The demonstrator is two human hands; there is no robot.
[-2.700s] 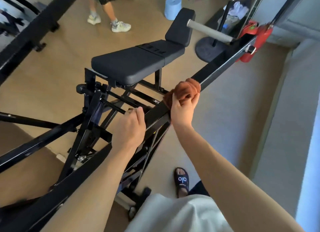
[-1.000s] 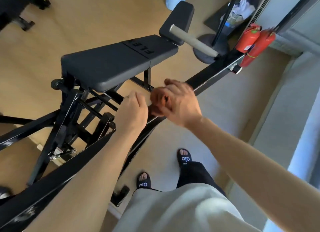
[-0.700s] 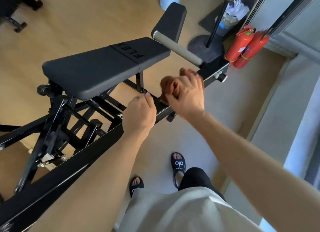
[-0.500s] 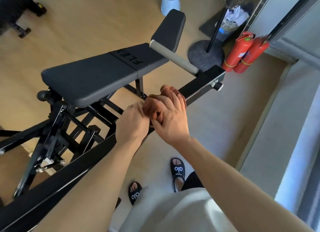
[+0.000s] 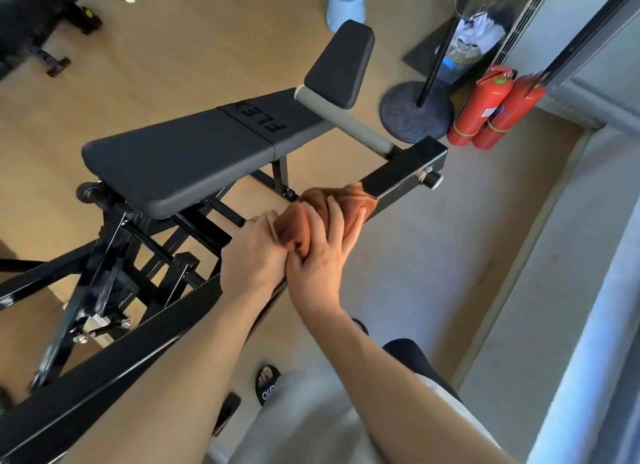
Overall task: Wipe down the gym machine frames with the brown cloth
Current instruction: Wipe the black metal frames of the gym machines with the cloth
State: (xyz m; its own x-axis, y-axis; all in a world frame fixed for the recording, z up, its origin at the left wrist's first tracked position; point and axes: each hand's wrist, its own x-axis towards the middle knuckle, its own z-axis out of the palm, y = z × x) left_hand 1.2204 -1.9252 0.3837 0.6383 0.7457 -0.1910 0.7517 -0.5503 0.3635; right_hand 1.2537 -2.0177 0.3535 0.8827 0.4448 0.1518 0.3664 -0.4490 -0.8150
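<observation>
Brown cloth (image 5: 332,207) farther up the frame bar (image 5: 401,176), apparently bunched under right hand (image 5: 322,252) grip.

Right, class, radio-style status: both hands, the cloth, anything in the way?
Left hand grips black steel frame bar. Right hand wraps crumpled brown cloth round it. Ahead: grey handle, knob.

Bare forearms (image 5: 166,370), pale top (image 5: 311,422), black slide sandals (image 5: 267,384).

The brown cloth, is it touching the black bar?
Touching. The head view shows the brown cloth wrapped over the black bar, pressed down by the right hand, with no gap between them.
</observation>
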